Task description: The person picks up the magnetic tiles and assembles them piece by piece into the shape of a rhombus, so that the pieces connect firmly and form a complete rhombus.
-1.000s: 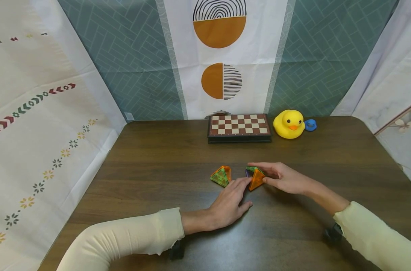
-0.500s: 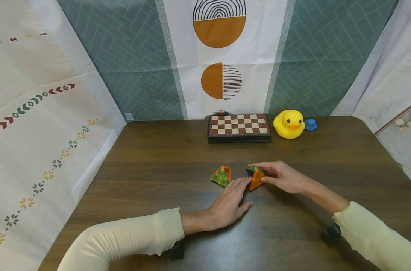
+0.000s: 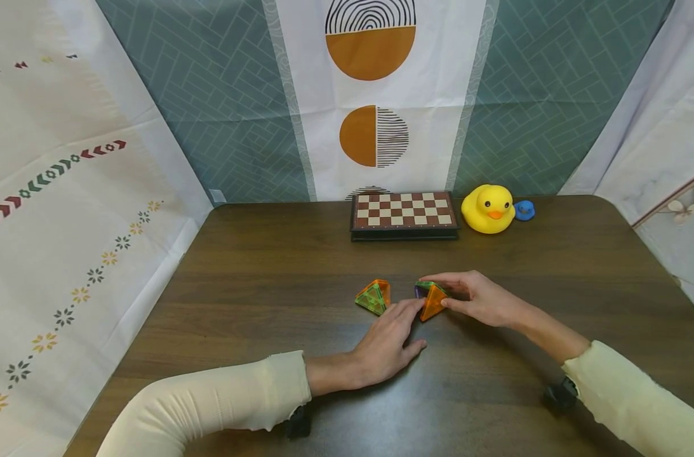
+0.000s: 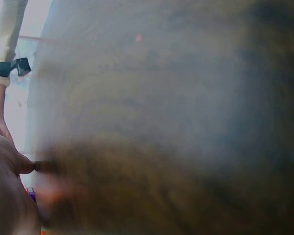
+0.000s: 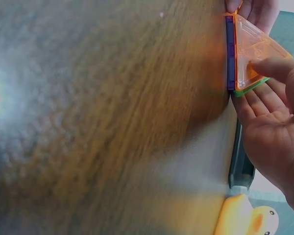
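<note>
Two small shapes built of translucent triangular magnetic tiles sit on the brown table. My right hand holds the right-hand shape, which has orange, green and purple tiles. Its thumb lies on the orange tile, and the other fingers are behind the green edge, as the right wrist view shows. My left hand reaches in low with its fingers extended, the fingertips touching the near left side of that shape. Just beyond its knuckles stands the second shape, green and orange. In the left wrist view the left hand hides most of the tiles.
At the back of the table lies a folded chessboard box. A yellow toy duck stands to its right, with a small blue duck beside it. Fabric hangings border the table behind and at the sides.
The right thumb has shifted very slightly left along the orange tile. Both hands and both tile shapes otherwise keep their places.
</note>
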### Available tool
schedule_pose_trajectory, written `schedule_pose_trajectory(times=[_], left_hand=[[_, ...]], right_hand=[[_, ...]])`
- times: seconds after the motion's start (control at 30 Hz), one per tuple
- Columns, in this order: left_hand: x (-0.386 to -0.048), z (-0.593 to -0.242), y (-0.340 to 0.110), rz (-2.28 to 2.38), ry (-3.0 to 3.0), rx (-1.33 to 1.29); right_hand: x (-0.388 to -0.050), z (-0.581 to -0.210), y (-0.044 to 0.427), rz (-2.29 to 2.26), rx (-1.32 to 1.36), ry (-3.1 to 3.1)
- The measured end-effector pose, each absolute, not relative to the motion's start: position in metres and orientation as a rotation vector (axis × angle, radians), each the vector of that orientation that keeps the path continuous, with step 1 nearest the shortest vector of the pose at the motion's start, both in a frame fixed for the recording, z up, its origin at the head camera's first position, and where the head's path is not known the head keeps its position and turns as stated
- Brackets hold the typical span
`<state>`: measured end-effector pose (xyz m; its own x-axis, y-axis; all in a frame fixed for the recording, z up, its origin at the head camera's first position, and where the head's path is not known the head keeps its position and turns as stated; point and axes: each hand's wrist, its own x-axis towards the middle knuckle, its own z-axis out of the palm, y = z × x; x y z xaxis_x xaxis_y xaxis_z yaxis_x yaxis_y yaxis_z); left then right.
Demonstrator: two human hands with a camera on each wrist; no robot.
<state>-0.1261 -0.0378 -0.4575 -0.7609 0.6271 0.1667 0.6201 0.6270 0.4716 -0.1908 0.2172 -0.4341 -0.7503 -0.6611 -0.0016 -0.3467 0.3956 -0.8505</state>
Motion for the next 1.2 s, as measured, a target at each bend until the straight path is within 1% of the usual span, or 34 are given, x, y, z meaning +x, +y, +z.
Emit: schedule_pose_trajectory(times=[0.17,0.4,0.67,0.8,1.0,1.2], left_hand=[[-0.126,-0.460,-0.038,0.842,2.815,1.093],[-0.124,-0.457,-0.038,0.803,2.832,1.088],[-0.120,-0.456,-0.039,0.773,2.812,1.099],[-0.116,-0.450,-0.043,0.768,2.811,1.106],[-0.115,-0.433,-0.056,0.807,2.882,1.240],[-0.130,-0.420,-0.078,0.873,2.939,1.366]], right_hand=[[-0.190,-0.434,0.214,-1.282,-0.863,2.316],[-0.183,-0.438,0.202,-1.128,-0.833,2.538],[-0.179,-0.439,0.196,-1.144,-0.797,2.601],[-0.179,-0.440,0.195,-1.142,-0.799,2.607],[-0.179,-0.439,0.197,-1.135,-0.804,2.594],[-0.180,-0.436,0.203,-1.121,-0.816,2.580]])
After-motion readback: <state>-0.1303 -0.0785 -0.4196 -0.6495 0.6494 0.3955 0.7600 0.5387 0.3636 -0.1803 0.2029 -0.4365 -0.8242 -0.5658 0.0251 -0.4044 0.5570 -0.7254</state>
